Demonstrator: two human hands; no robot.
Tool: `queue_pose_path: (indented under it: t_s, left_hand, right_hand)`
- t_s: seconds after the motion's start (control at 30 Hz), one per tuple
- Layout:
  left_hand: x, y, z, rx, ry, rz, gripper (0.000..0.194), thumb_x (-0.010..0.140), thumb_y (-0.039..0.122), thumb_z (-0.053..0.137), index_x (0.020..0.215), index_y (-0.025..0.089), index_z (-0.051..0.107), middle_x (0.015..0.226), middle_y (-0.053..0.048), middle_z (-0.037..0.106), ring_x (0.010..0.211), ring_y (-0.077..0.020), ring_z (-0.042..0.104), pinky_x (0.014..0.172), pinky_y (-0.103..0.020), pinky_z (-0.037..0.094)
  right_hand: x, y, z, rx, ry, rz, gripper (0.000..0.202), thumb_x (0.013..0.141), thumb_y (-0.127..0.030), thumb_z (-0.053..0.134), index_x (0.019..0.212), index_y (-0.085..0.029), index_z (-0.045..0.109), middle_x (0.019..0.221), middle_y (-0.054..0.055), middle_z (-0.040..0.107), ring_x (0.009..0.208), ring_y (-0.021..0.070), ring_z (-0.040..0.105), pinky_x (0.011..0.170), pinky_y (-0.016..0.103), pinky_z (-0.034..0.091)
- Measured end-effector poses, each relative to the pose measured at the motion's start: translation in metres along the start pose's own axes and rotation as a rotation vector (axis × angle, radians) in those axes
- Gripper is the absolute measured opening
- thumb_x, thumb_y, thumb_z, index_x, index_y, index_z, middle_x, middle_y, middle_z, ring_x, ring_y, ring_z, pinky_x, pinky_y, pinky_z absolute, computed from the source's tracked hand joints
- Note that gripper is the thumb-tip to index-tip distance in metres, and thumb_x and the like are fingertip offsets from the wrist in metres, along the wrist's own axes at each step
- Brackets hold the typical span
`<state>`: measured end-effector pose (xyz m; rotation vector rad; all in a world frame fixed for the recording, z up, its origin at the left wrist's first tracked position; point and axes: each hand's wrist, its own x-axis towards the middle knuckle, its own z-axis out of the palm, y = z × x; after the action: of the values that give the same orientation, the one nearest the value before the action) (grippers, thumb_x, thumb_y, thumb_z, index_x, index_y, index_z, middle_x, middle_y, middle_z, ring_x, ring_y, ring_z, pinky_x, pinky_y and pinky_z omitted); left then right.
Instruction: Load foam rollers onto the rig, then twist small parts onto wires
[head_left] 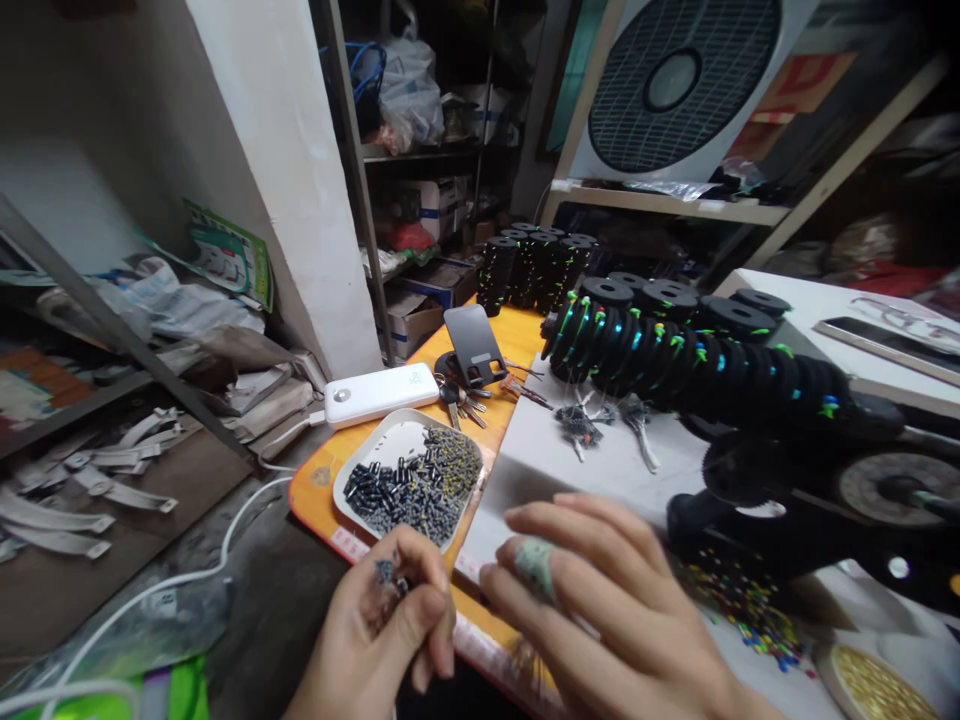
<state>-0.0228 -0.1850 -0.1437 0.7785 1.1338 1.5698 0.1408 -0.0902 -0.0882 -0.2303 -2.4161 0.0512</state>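
Dark pieces (385, 572), partly covered by fingers, sit in the narrow grip of the left hand (390, 622), at the near side of the white tray (384, 440). The right hand (600, 600), its wrist cut off below, is right of the tray; its grip cannot be told. The tray rests on a yellow tabletop (439, 350); beyond it stand metal shelving (352, 180) and, farther right, a fan (673, 80). The pieces appear small, blackish-grey and blurred.

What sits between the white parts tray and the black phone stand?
A bunch of keys, on the yellow table between tray and stand; seen in the head view.
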Motion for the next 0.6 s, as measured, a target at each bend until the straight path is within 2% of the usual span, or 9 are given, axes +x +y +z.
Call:
queue_pose_path:
  t_s: [0.07, 0.13, 0.23, 0.33, 0.43, 0.5, 0.6]
  left_hand:
    - [0.002, 0.004, -0.005, 0.113, -0.021, -0.102, 0.032, 0.083, 0.052, 0.07, 0.079, 0.02, 0.065, 0.052, 0.003, 0.057, 0.045, -0.009, 0.045, 0.045, -0.019, 0.032]
    - [0.004, 0.009, -0.009, 0.248, -0.094, -0.106, 0.032, 0.085, 0.051, 0.067, 0.078, 0.02, 0.07, 0.056, 0.001, 0.059, 0.05, -0.0111, 0.049, 0.047, -0.02, 0.035]
    - [0.008, 0.017, -0.015, 0.44, -0.251, 0.088, 0.033, 0.093, 0.042, 0.059, 0.071, 0.021, 0.072, 0.06, 0.0, 0.061, 0.056, -0.0134, 0.054, 0.055, -0.023, 0.041]
    - [0.008, 0.019, -0.019, 0.458, -0.315, 0.253, 0.036, 0.098, 0.042, 0.051, 0.074, 0.023, 0.072, 0.06, 0.0, 0.061, 0.057, -0.0129, 0.056, 0.058, -0.023, 0.042]
    - [0.006, 0.018, -0.016, 0.347, -0.259, 0.31, 0.04, 0.096, 0.05, 0.05, 0.075, 0.026, 0.074, 0.057, 0.002, 0.06, 0.053, -0.0118, 0.055, 0.057, -0.023, 0.041]
    - [0.005, 0.017, -0.011, 0.293, -0.157, 0.235, 0.037, 0.091, 0.052, 0.058, 0.07, 0.026, 0.074, 0.055, 0.002, 0.059, 0.051, -0.0112, 0.054, 0.053, -0.022, 0.039]
    - [0.004, 0.017, -0.004, 0.321, 0.058, 0.112, 0.032, 0.083, 0.055, 0.068, 0.07, 0.026, 0.076, 0.056, 0.001, 0.061, 0.05, -0.0106, 0.053, 0.048, -0.02, 0.037]
  right_hand:
    - [-0.002, -0.001, 0.0, -0.05, 0.016, -0.073, 0.021, 0.099, -0.014, 0.053, 0.097, -0.019, 0.073, 0.092, -0.002, 0.078, 0.115, 0.0157, 0.062, 0.114, 0.03, 0.03]
    - [-0.003, -0.001, 0.004, -0.064, 0.039, -0.089, 0.024, 0.101, -0.016, 0.052, 0.091, -0.023, 0.073, 0.093, -0.005, 0.078, 0.116, 0.0137, 0.059, 0.113, 0.029, 0.031]
    - [0.001, 0.005, 0.009, -0.033, 0.066, -0.04, 0.01, 0.095, -0.024, 0.064, 0.092, -0.027, 0.073, 0.089, -0.005, 0.075, 0.109, 0.0159, 0.057, 0.099, 0.031, 0.038]
    - [0.011, 0.02, 0.005, -0.011, 0.069, -0.036, 0.014, 0.098, -0.025, 0.058, 0.096, -0.026, 0.072, 0.092, 0.001, 0.067, 0.104, 0.0205, 0.052, 0.087, 0.034, 0.039]
    - [0.022, 0.041, -0.006, -0.108, 0.124, 0.043, 0.019, 0.098, -0.017, 0.055, 0.095, -0.026, 0.071, 0.1, 0.006, 0.059, 0.103, 0.0251, 0.047, 0.085, 0.04, 0.038]
    - [0.025, 0.051, -0.012, -0.175, 0.097, 0.091, 0.016, 0.094, -0.016, 0.059, 0.097, -0.027, 0.071, 0.106, 0.007, 0.057, 0.104, 0.0281, 0.046, 0.084, 0.043, 0.038]
    - [0.021, 0.055, -0.012, -0.214, 0.002, 0.101, 0.03, 0.093, -0.011, 0.059, 0.118, -0.025, 0.065, 0.118, 0.01, 0.058, 0.11, 0.0307, 0.047, 0.088, 0.047, 0.039]
